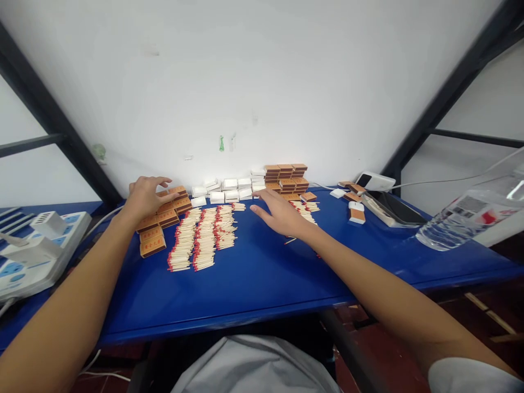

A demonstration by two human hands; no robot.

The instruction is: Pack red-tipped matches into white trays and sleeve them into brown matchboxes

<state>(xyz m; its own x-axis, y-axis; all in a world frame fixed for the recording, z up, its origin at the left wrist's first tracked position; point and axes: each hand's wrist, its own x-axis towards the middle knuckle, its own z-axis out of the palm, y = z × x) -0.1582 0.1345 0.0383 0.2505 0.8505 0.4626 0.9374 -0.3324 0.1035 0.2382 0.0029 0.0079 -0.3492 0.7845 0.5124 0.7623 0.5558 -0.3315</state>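
My left hand (pixel 145 197) is over the left group of orange matchboxes (pixel 152 241), thumb and fingers apart with nothing between them. Whether its fingertips touch a box I cannot tell. Out in front of the white matchbox trays (pixel 231 195), my right hand (pixel 280 212) has its fingers stretched forward and is empty. Its fingertips are close to the rightmost trays. Red-tipped matches (pixel 204 234) lie between the hands in several long rows. More matches (pixel 309 210) lie behind my right hand, partly hidden by it. Stacked orange matchboxes (pixel 286 177) stand against the wall beyond it.
A white power strip (pixel 67 240) with plugs sits at the left of the blue table (pixel 245 295). Toward the right are loose matchboxes (pixel 357 215), a white device (pixel 374 182), a dark flat object (pixel 397 208) and a tilted clear water bottle (pixel 462 218). Black frame bars flank both sides.
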